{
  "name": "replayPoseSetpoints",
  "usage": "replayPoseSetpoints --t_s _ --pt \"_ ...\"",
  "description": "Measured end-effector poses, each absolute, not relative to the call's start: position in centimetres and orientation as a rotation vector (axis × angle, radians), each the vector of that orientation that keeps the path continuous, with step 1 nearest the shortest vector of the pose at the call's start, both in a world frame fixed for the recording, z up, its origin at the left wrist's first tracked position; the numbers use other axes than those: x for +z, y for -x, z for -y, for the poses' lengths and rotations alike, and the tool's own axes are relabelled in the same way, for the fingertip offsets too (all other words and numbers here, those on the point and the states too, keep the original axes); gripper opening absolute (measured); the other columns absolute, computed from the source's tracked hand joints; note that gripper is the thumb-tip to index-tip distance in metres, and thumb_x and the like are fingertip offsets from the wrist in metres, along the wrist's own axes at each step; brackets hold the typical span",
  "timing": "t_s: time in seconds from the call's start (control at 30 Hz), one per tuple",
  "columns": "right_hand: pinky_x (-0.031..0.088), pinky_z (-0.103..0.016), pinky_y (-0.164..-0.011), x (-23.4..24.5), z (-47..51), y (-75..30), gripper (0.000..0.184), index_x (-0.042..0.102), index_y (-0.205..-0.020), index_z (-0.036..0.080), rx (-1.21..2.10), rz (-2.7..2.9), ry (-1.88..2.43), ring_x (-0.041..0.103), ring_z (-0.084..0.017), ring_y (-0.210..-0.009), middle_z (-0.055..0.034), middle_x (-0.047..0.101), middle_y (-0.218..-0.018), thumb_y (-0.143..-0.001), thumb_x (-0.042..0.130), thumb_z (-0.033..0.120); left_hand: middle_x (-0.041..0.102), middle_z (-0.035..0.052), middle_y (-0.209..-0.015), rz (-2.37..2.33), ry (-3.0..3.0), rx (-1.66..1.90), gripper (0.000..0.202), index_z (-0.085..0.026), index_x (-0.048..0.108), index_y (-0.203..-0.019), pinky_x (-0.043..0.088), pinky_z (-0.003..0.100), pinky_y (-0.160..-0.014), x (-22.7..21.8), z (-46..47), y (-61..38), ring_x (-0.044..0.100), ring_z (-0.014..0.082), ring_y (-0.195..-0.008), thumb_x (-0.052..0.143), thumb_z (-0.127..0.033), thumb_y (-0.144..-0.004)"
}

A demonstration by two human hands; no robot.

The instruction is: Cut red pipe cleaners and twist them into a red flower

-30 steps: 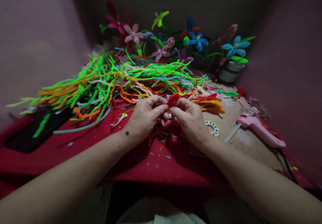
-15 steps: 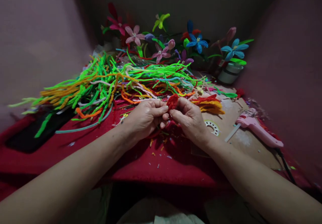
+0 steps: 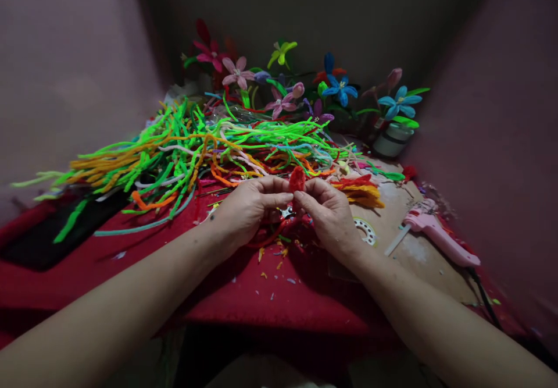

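A small red fuzzy petal [image 3: 297,180], shaped from pipe cleaner, stands upright between my two hands over the middle of the table. My left hand [image 3: 257,205] pinches it from the left with thumb and fingertips. From the other side, my right hand [image 3: 325,207] grips its lower part between thumb and fingers. Below the hands, a shiny metal tool [image 3: 286,212] is partly covered, and its kind is hard to make out. Red and orange petal pieces [image 3: 364,193] lie in a bundle just right of my right hand.
Loose pipe cleaners [image 3: 174,149] are heaped at the back left. Behind them stand pipe-cleaner flowers [image 3: 236,74]. A pink glue gun [image 3: 440,237] rests on cardboard [image 3: 418,269] at the right, near a white perforated ring [image 3: 368,232]. Scraps litter the red cloth [image 3: 279,301].
The red petal has turned from slanted to upright, and my fingers have shifted around it. The metal tool below shows more now. The whole view has moved slightly.
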State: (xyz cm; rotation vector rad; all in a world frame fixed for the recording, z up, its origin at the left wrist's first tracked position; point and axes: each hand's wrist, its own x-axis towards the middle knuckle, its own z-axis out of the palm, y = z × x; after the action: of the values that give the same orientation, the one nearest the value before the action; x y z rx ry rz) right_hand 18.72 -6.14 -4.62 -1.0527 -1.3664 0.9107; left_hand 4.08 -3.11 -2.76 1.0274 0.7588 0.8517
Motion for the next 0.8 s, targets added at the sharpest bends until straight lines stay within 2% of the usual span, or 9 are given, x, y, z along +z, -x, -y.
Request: replayPoseSetpoints --t_s 0.1,0.2,0.33,0.43,0.53,0.63,0.8 --pt "0.034 -0.025 -0.056 -4.59 6.14 -18.81 0.017 0.049 -0.067 0.019 0.878 1.422 1.124 0.041 -0.010 -0.058 0.0036 0.046 -0.062 -0.080 0.057 0.027 0.063 0.0009 -0.079 -0.835 -1.111 0.854 0.021 -0.015 0.065 -0.084 0.046 0.020 -0.056 -1.99 3.41 -3.89 0.059 0.0096 -0.064 0.075 -0.022 -0.066" --pt "0.034 -0.024 -0.055 -4.46 6.30 -18.68 0.016 0.049 -0.068 0.019 0.899 1.454 1.136 0.041 -0.010 -0.058 0.0038 0.046 -0.062 -0.078 0.058 0.027 0.064 0.0008 -0.075 -0.857 -1.122 0.867 0.019 -0.015 0.067 -0.080 0.047 0.022 -0.058 -1.79 3.39 -3.84 0.059 0.0111 -0.063 0.075 -0.024 -0.065" --pt "0.038 -0.025 -0.061 -4.25 6.45 -18.55 0.015 0.058 -0.074 0.018 0.941 1.456 1.110 0.047 -0.012 -0.065 0.0009 0.054 -0.069 -0.076 0.062 0.032 0.064 0.0006 -0.071 -0.796 -1.067 0.899 0.018 -0.014 0.066 -0.074 0.048 0.021 -0.061 -2.42 2.84 -3.82 0.060 0.0105 -0.064 0.077 -0.023 -0.062" --pt "0.037 -0.025 -0.060 -4.11 6.49 -18.60 0.019 0.061 -0.069 0.017 0.913 1.497 1.125 0.046 -0.012 -0.064 0.0004 0.053 -0.066 -0.078 0.060 0.034 0.063 -0.0015 -0.072 -0.786 -1.046 0.902 0.020 -0.016 0.065 -0.077 0.047 0.020 -0.057 -2.44 2.75 -3.71 0.057 0.0080 -0.060 0.077 -0.022 -0.062" --pt "0.032 -0.025 -0.055 -3.98 6.56 -18.64 0.023 0.058 -0.063 0.017 0.887 1.547 1.165 0.039 -0.011 -0.057 0.0026 0.045 -0.058 -0.080 0.058 0.032 0.059 -0.0038 -0.067 -0.797 -1.102 0.846 0.021 -0.017 0.066 -0.084 0.044 0.019 -0.051 -1.99 2.98 -3.57 0.047 0.0043 -0.049 0.075 -0.024 -0.066" --pt "0.028 -0.025 -0.052 -3.96 6.67 -18.54 0.023 0.054 -0.062 0.017 0.865 1.593 1.184 0.035 -0.010 -0.055 0.0033 0.043 -0.057 -0.080 0.056 0.031 0.053 -0.0049 -0.058 -0.802 -1.173 0.844 0.017 -0.015 0.066 -0.078 0.034 0.015 -0.044 -1.92 3.01 -3.53 0.039 0.0024 -0.044 0.074 -0.028 -0.068" --pt "0.022 -0.024 -0.047 -4.13 6.86 -18.21 0.029 0.045 -0.059 0.018 1.010 1.502 1.214 0.027 -0.008 -0.049 0.0054 0.036 -0.053 -0.080 0.054 0.035 0.051 -0.0034 -0.057 -0.838 -1.162 0.855 0.019 -0.014 0.063 -0.068 0.029 0.016 -0.042 -2.46 2.72 -3.73 0.040 0.0039 -0.046 0.075 -0.028 -0.065"
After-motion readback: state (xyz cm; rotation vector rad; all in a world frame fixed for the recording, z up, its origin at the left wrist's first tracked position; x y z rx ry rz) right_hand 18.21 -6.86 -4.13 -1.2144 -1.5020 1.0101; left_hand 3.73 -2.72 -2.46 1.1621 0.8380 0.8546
